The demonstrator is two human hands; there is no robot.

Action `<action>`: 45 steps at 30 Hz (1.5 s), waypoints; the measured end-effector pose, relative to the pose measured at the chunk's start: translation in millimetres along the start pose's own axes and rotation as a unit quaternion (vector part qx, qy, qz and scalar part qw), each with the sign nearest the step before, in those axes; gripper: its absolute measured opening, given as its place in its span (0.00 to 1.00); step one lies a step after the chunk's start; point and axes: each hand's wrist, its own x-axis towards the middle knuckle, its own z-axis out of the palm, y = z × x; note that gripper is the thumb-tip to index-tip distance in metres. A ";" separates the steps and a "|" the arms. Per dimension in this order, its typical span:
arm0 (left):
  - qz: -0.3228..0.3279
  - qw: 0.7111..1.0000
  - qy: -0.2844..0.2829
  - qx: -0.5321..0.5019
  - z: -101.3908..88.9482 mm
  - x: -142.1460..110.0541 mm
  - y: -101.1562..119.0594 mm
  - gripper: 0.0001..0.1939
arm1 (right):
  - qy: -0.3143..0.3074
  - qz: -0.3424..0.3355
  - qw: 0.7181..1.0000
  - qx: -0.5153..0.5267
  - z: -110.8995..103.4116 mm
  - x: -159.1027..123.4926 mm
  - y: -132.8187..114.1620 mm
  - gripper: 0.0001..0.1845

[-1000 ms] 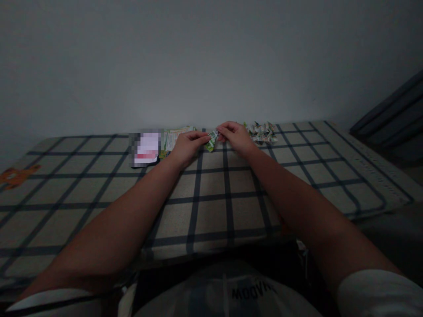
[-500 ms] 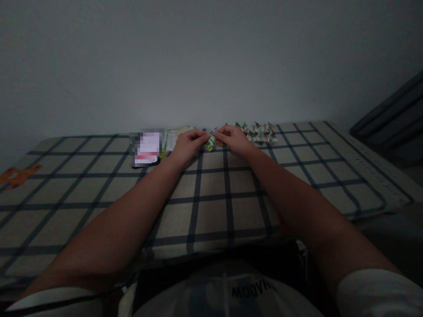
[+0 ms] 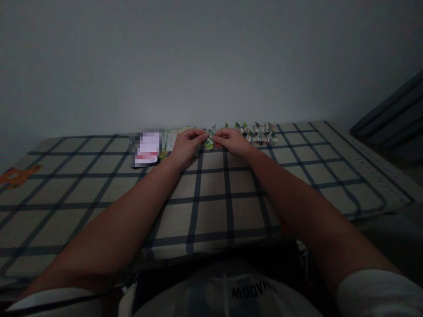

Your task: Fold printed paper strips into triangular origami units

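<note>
A small folded piece of green and white printed paper (image 3: 209, 142) is held up between my two hands over the far side of the table. My left hand (image 3: 187, 144) pinches its left edge between thumb and fingers. On the other edge, my right hand (image 3: 233, 141) grips it with thumb and forefinger. Just beyond my right hand lie several folded paper pieces (image 3: 262, 133) with pointed tips, grouped close together. Behind my left hand is a stack of flat printed sheets (image 3: 172, 140), partly covered by that hand.
A phone (image 3: 147, 149) with a bright, blurred screen lies left of the sheets. An orange cut-out shape (image 3: 19, 177) rests at the far left of the checked tablecloth (image 3: 211, 211). A plain wall (image 3: 211, 61) rises behind the table, and dark draped fabric (image 3: 393, 108) is at right.
The folded paper has turned between my fingers, so a pointed tip now stands up at its top. My right hand has shifted slightly down; my left hand stays nearly in place.
</note>
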 end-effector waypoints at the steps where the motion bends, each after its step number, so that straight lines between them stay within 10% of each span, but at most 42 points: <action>1: 0.001 1.000 0.003 0.001 -0.1 0.0 0.5 0.16 | -0.005 0.008 1.000 0.013 0.1 -0.2 0.2 0.12; 45: -0.042 0.999 -0.009 -0.024 -2.4 2.4 1.0 0.12 | -0.012 0.028 0.999 0.009 5.4 -5.2 -8.1 0.09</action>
